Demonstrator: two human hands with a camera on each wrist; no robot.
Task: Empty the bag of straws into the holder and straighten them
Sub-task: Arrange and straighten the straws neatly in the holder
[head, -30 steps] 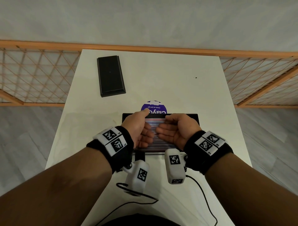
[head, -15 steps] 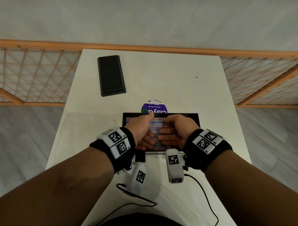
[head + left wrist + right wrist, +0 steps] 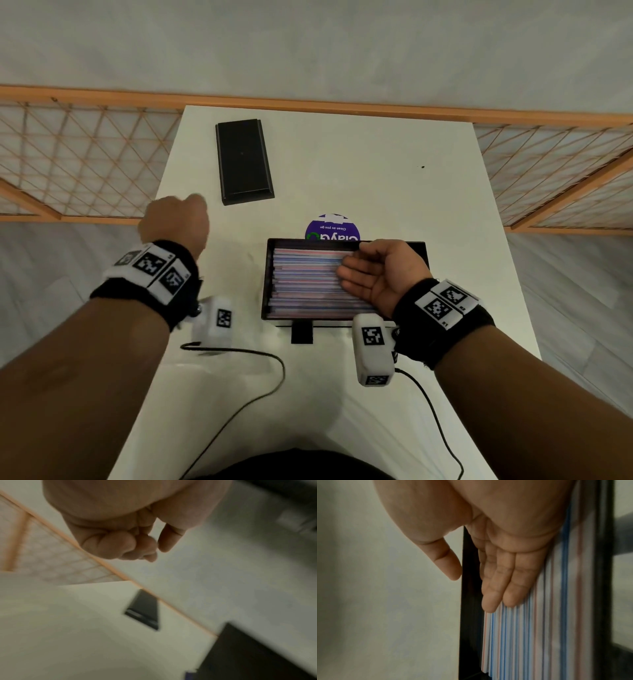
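A black rectangular holder (image 3: 265,284) sits on the white table (image 3: 376,171), filled with striped straws (image 3: 305,284) lying flat, side by side. My right hand (image 3: 363,274) rests open on their right half, fingers straight along the straws (image 3: 530,635), thumb by the far wall of the holder (image 3: 469,615). My left hand (image 3: 174,219) hovers off to the holder's left, near the table's left edge, fingers curled, holding nothing in the left wrist view (image 3: 137,545). A faint clear sheet, perhaps the bag (image 3: 236,260), lies flat left of the holder.
A black oblong lid (image 3: 244,161) lies at the back left of the table, also in the left wrist view (image 3: 145,609). A purple round label (image 3: 330,229) pokes out behind the holder. Cables (image 3: 239,353) trail over the near table. Wooden lattice railing (image 3: 85,161) flanks both sides.
My left hand has left the straws and swung up and to the left, toward the lid. My right hand's fingers have uncurled and lie flat on the straws.
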